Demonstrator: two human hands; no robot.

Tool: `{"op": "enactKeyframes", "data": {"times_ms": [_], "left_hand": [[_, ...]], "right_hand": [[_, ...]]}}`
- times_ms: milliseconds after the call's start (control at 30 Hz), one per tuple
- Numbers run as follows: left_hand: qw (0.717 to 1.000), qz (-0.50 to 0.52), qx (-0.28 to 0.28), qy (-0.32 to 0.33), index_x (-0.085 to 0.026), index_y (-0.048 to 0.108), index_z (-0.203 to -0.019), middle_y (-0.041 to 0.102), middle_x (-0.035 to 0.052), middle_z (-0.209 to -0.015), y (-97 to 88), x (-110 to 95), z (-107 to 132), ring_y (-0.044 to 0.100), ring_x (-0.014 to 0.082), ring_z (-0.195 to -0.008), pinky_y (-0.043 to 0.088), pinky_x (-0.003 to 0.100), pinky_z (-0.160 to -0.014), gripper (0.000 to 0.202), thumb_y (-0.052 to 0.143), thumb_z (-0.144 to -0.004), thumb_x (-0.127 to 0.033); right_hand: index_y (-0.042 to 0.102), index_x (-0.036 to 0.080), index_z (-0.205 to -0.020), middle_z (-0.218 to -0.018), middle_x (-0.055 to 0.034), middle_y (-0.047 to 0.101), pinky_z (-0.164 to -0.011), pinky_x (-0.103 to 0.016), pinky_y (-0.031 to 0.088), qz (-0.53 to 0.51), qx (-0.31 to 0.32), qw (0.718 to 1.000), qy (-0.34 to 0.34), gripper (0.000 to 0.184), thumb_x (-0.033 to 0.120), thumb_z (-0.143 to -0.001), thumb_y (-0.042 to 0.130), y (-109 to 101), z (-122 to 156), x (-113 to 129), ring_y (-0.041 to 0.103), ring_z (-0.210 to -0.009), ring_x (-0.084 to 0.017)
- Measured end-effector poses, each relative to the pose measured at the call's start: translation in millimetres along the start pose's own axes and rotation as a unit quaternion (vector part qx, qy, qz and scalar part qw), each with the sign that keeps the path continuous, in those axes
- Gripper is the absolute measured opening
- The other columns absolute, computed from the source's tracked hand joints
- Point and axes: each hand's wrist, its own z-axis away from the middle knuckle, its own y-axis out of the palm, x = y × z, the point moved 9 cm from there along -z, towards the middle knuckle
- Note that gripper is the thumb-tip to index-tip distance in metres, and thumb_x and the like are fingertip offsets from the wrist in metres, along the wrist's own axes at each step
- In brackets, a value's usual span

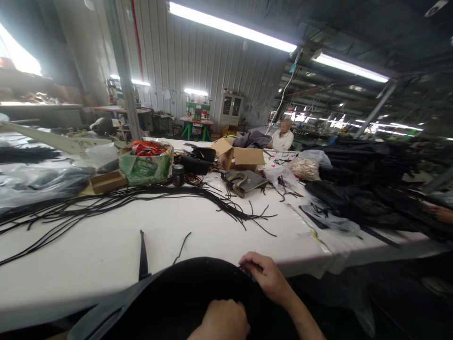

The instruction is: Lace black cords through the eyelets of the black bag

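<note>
- Your right hand sits at the top rim of the black rounded fabric piece, fingers curled over the edge, and the grip looks clenched on that rim, perhaps pinching a small dark end there
- Your left hand is low against the same piece and cut off by the bottom of the frame, so you cannot tell from this view whether that grip is clenched or released
- The black rounded fabric piece is held in front of you, just off the near edge of the white desk, with a grey band along its left side and a narrow black strap sticking up beside it
- Loose black cords sprawl across the desk ahead of you, with frayed-looking ends reaching towards your side
- Further off are a green printed carton, a dark jar, an open cardboard box, a grey bag and heaped black bags
- A seated co-worker is at the far end, and another person's hand shows at the right edge
- Risk: black on black hides the rim, so a light pinch could slip off it
- Risk: a sleeve or the strap could snag the cords and drag the tangle across the desk
</note>
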Motion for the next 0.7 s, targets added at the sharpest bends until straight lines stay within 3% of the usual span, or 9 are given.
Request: {"op": "enactKeyframes", "data": {"times_ms": [200,567,700], "left_hand": [[1.000,-0.010,0.006,-0.006,-0.003,0.075,-0.136,0.078,0.0300,-0.127,4.8,-1,-2,0.076,0.0440,-0.123,0.063,0.057,-0.104,0.040,0.055,-0.102,-0.012],[1.000,-0.023,-0.007,0.010,-0.002,0.076,-0.133,0.079,0.0289,-0.127,9.0,1,-8,0.077,0.0441,-0.120,0.064,0.057,-0.102,0.038,0.059,-0.102,-0.015],[0.999,-0.031,-0.011,0.020,-0.004,0.076,-0.134,0.079,0.0281,-0.125,8.9,0,-6,0.078,0.0441,-0.118,0.064,0.056,-0.101,0.038,0.064,-0.100,-0.018]], "right_hand": [[0.081,0.020,-0.100,-0.095,-0.0061,0.077,-0.087,-0.037,0.055,0.005,0.042,0.999,-0.004,0.027,0.035,-0.105,0.058,8,-1,-1,0.070,-0.092,-0.025],[0.078,0.018,-0.100,-0.094,-0.0049,0.074,-0.085,-0.036,0.050,-0.021,0.070,0.997,0.026,0.025,0.036,-0.103,0.061,19,-6,-3,0.066,-0.092,-0.024],[0.077,0.018,-0.099,-0.090,-0.0042,0.073,-0.083,-0.035,0.050,-0.029,0.060,0.997,0.037,0.026,0.038,-0.103,0.061,13,-6,-5,0.065,-0.088,-0.023]]}}
